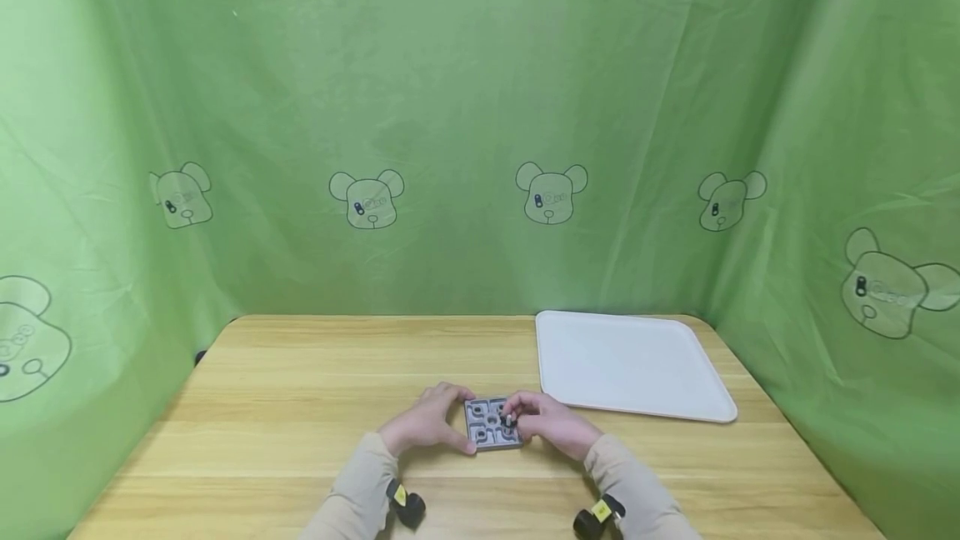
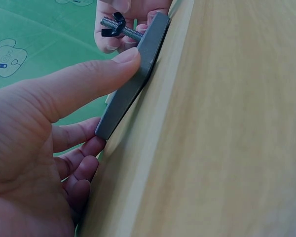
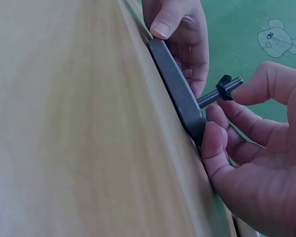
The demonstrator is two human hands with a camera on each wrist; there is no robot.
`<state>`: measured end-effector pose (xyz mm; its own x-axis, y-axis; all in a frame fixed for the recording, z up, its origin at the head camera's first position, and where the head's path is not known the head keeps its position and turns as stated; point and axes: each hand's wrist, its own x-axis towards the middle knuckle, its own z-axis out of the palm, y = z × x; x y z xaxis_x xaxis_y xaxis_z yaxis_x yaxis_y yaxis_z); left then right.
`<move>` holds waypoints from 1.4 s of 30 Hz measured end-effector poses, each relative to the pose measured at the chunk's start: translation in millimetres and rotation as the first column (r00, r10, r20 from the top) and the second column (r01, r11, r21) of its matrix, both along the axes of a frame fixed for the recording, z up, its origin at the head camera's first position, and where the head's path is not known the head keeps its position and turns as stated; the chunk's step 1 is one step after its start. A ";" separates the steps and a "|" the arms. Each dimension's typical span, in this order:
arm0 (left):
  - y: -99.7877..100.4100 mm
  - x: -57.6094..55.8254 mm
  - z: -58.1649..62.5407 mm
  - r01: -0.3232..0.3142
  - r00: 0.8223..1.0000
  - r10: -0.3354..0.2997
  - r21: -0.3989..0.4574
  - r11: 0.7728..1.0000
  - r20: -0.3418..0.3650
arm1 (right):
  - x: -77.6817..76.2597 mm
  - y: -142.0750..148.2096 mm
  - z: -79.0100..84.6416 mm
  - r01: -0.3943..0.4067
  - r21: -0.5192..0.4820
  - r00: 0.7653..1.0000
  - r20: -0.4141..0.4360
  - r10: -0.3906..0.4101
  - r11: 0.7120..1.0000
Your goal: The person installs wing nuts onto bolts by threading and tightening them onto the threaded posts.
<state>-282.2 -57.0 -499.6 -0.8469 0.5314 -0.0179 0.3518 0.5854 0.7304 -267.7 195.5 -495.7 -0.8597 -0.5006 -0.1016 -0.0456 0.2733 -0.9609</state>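
Observation:
A square grey plate point(image 1: 491, 443) with recesses and round holes stands on the wooden table between the two hands. My left hand point(image 1: 431, 423) grips its left side, thumb on the near edge and fingers on the far edge. A threaded bolt point(image 3: 206, 100) sticks up from the plate near its right side, with a black wing nut point(image 3: 225, 88) close to the bolt's free end. My right hand point(image 1: 557, 425) has curled fingers at the wing nut, one fingertip touching it. Its other fingers lie against the plate's right edge. The bolt's lower end is hidden.
A white tray point(image 1: 630, 363) lies at the back right of the wooden table point(image 1: 337, 365), a short way beyond the right hand. Green printed cloth point(image 1: 457, 273) hangs round the back and sides. Black cameras point(image 1: 408, 509) are strapped to both wrists.

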 end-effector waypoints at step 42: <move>0.3 -1.4 -2.3 -0.001 1.000 0.001 -0.004 1.000 0.003 | 2.0 -5.1 3.3 0.063 0.029 0.998 -0.022 -0.063 0.998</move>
<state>-283.6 -56.7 -501.9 -0.8475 0.5302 -0.0229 0.3487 0.5890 0.7290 -265.6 190.5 -492.4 -0.8916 -0.4423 -0.0968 -0.0479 0.3047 -0.9512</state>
